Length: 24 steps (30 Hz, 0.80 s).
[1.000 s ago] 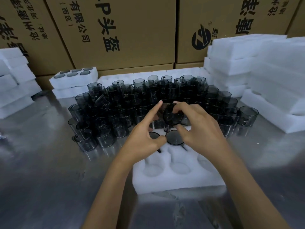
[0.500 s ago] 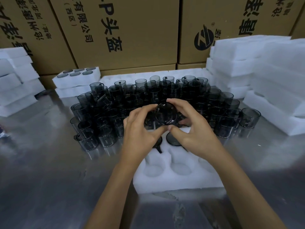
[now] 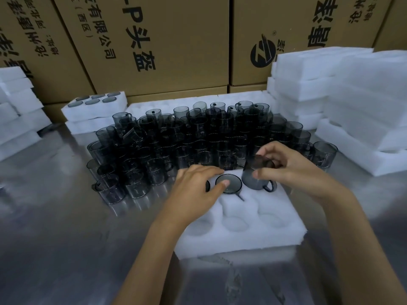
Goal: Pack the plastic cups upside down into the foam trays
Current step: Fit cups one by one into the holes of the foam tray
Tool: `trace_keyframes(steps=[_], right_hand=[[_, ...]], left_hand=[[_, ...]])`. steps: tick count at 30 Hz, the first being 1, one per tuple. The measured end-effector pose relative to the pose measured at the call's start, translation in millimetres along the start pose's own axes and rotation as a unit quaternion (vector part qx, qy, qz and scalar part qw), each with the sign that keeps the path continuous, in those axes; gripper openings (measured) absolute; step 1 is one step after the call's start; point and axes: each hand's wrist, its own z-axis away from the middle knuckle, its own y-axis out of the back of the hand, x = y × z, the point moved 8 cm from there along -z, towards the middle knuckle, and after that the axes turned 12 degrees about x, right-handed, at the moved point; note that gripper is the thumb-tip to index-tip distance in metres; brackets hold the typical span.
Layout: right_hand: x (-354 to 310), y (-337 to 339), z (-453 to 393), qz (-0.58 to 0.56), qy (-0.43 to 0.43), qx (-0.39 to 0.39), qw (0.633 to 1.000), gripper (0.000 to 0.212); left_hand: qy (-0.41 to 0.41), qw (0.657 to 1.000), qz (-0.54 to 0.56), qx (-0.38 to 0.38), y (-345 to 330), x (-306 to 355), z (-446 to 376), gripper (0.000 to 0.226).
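A white foam tray (image 3: pixel 244 236) with round pockets lies in front of me on the steel table. My right hand (image 3: pixel 293 170) grips a smoky grey plastic cup (image 3: pixel 255 175) bottom-up over the tray's far right pocket, its handle toward me. An upside-down cup (image 3: pixel 231 186) sits in the far middle pocket, and my left hand (image 3: pixel 198 190) rests flat on the tray with its thumb touching that cup's base. Another cup in the far left pocket is mostly hidden under my left hand. Several loose cups (image 3: pixel 198 137) stand packed together behind the tray.
A filled foam tray (image 3: pixel 94 108) sits on another at the back left. Stacks of foam trays stand at the right (image 3: pixel 343 102) and left (image 3: pixel 15 106). Cardboard boxes (image 3: pixel 154 40) wall off the back. The steel table (image 3: pixel 66 238) stretches toward me.
Both hands held the cup up between them; now my right hand alone has turned it bottom-up and lowered it to the far right pocket, while my left hand dropped onto the tray.
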Motion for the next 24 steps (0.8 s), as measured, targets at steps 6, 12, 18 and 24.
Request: trace_keyframes(steps=[6,12,18,24], right_hand=[[2.8,8.3,1.3,0.036,0.002,-0.003,0.999,0.033],[9.7,0.1,2.4,0.06,0.006,-0.048,0.997,0.039],[20.1,10.1,-4.3,0.048,-0.004,-0.014,0.999,0.017],[37.4,6.9,-9.5,-0.001,-0.028,-0.012,1.0,0.026]], left_hand=[[-0.006,1.0,-0.015,-0.003,-2.3,-2.8,0.6,0.039],[-0.01,1.0,-0.021,0.002,-3.3,-3.6,-0.8,0.038],[-0.013,1.0,-0.026,0.004,-3.4,-3.5,-1.1,0.037],[-0.013,1.0,-0.026,0.002,-3.2,-3.7,-0.3,0.035]])
